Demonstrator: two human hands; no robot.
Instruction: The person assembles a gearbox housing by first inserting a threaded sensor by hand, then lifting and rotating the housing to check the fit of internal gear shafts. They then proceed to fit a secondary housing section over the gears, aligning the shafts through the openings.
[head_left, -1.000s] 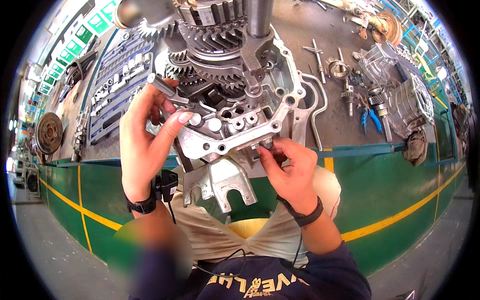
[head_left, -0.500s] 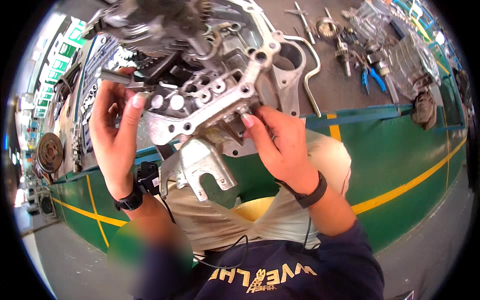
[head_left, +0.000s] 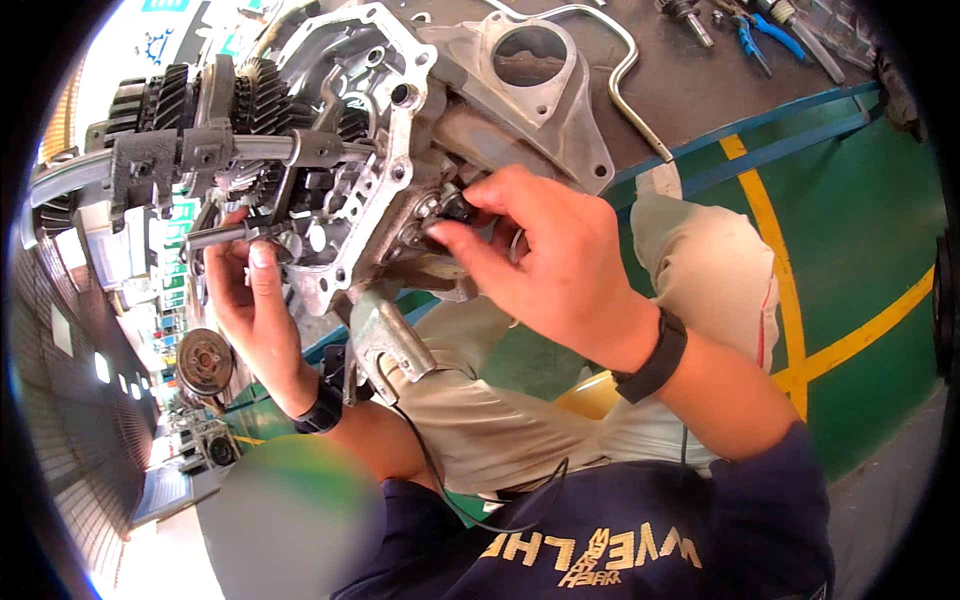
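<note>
A silver aluminium gearbox housing with dark gears and a steel shaft stands at the edge of a workbench. My left hand grips the housing's lower left edge, thumb pressed on the metal. My right hand pinches a small dark round part against the housing's near face with thumb and forefinger. A black band sits on each wrist. A cast metal bracket hangs below the housing, by my lap.
A grey mounting plate with a round hole and a bent steel rod lie on the dark bench. Blue-handled pliers lie at the back right. The green floor has yellow lines. A round disc sits at left.
The view has swung and tilted closer to the housing. My right hand moved up from below the housing onto its near face; my left hand slid down to its lower edge.
</note>
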